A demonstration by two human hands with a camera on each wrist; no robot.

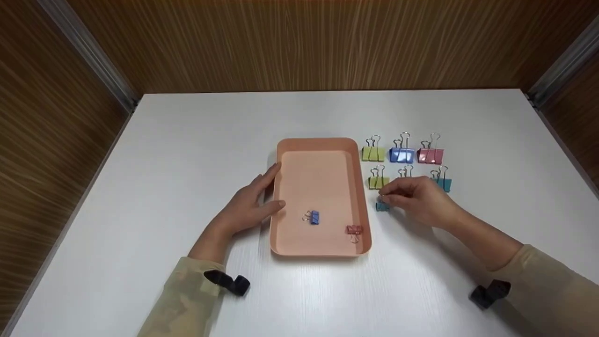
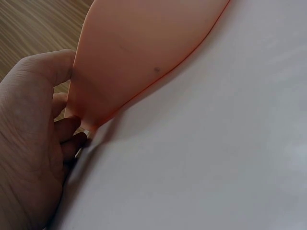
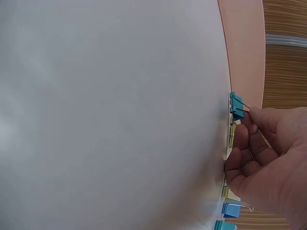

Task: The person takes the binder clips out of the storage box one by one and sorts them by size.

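Where wood walls [image 1: 304, 42] enclose, white table [image 1: 187, 154] spreads

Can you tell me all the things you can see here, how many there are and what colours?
Shallow plastic tray: one, peach pink, middle of the table.
Small binder clips in the tray: two, one blue, one red, near its front end.
Large binder clips: three, green, blue, pink, in a row right of the tray.
Medium binder clips: at least two in sight, green and teal; wire handles show between them, colour hidden.
Small teal binder clip: one, by the tray's right edge.
Table: one, white.
Left hand: rests against the tray's left wall.
Right hand: pinches the small teal clip.
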